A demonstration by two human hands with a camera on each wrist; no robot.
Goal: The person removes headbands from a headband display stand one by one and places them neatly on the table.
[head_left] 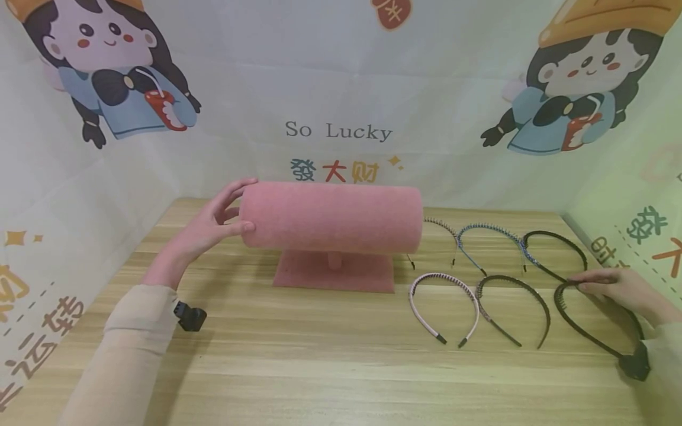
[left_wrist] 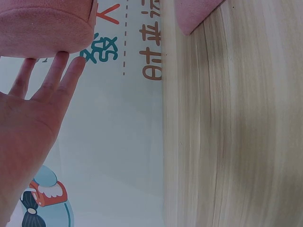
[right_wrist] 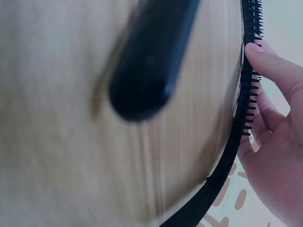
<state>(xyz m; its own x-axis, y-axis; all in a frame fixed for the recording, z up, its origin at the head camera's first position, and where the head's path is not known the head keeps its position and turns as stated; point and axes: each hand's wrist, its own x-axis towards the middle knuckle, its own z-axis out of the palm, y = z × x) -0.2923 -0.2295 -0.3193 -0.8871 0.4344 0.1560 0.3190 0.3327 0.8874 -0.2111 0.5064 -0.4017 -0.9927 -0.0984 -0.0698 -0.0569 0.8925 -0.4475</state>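
Observation:
A pink velvety headband stand (head_left: 330,216), a thick horizontal roll on a short post and flat base, stands at the middle of the table. My left hand (head_left: 215,222) holds the roll's left end, thumb at the front and fingers over the top and back. In the left wrist view, the fingertips (left_wrist: 60,59) pass behind the roll's rim. Far to the right, my right hand (head_left: 620,290) pinches the toothed top of a black headband (head_left: 591,334) between thumb and fingers. One dark tip of this headband (right_wrist: 142,90) looms close in the right wrist view.
Several other headbands lie right of the stand: a pale pink one (head_left: 415,307), a dark one (head_left: 543,302), a blue one (head_left: 469,228), a black one (head_left: 581,248) and one partly behind the roll (head_left: 442,223). Printed cloth (head_left: 341,94) walls the wooden table (head_left: 298,355) at the back and sides.

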